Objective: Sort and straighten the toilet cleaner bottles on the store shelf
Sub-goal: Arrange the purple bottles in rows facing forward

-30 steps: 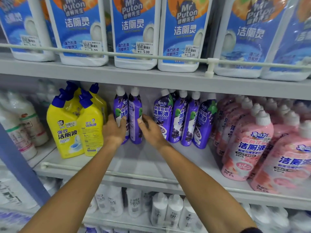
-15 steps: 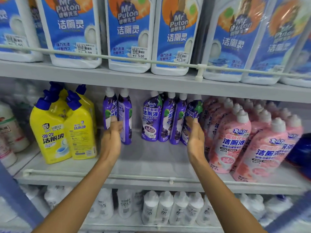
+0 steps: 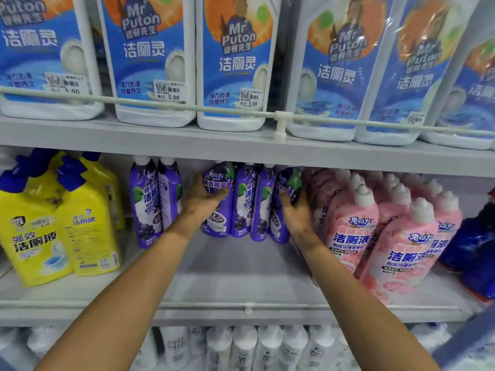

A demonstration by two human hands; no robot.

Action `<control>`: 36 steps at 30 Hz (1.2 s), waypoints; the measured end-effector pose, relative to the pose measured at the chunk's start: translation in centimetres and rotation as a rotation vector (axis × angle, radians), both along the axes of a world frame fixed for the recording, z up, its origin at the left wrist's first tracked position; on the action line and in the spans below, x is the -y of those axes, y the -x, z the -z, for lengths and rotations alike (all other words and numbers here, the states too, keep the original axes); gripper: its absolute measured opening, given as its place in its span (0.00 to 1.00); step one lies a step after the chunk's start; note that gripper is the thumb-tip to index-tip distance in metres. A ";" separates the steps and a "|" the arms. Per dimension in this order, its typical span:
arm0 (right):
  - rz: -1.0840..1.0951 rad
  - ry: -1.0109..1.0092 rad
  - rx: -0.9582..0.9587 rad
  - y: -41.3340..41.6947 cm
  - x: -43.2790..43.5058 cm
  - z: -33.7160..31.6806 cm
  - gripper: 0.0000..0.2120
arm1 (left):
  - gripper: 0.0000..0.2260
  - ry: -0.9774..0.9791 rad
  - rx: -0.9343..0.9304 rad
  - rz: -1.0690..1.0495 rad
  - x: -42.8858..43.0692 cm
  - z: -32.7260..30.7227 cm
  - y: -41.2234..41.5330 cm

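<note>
Four purple bottles stand in a tight row (image 3: 247,199) at the back of the middle shelf (image 3: 241,277), all upright or nearly so, their sides touching. The left hand (image 3: 202,200) grips the left end bottle (image 3: 218,224), with the thumb curled across its front label and the fingers hidden behind it. The right hand (image 3: 296,214) is wrapped round the right end bottle (image 3: 288,180) from its outer side, the thumb lying on the front. So the row sits clamped between the two hands.

Just left of the row, with a gap between, stands a purple pair (image 3: 155,207) of the same bottles. Further left of the row are yellow bottles (image 3: 64,236) with blue caps, set nearer the shelf edge. Right of the row, pink bottles (image 3: 375,236) with white caps crowd close against the right wrist and lean a little. Beyond them, far right of the row, is a dark blue pack (image 3: 474,253), too blurred to read.

Above the row, big blue-labelled jugs (image 3: 235,62) line the upper shelf behind a thin rail (image 3: 160,104), some with price stickers. Below the row, white bottles (image 3: 241,346) fill the lower shelf.
</note>
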State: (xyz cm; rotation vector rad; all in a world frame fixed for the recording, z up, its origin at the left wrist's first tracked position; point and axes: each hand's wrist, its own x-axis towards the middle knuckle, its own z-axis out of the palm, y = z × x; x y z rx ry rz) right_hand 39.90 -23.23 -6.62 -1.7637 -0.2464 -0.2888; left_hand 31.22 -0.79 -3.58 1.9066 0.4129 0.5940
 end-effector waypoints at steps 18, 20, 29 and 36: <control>-0.086 -0.030 0.009 9.0 -0.6 1.4 0.15 | 0.24 -0.105 0.115 0.002 0.6 1.4 7.7; -0.169 -0.085 -0.009 10.5 -1.8 1.4 0.16 | 0.24 -0.086 0.099 -0.001 -0.6 1.4 9.2; -0.404 -0.120 -0.063 14.7 -11.2 1.4 0.25 | 0.23 -0.217 0.055 -0.264 -7.2 0.9 16.7; -0.482 -0.084 -0.063 16.2 -16.1 0.8 0.16 | 0.25 -0.343 -0.042 -0.418 -9.2 0.3 18.7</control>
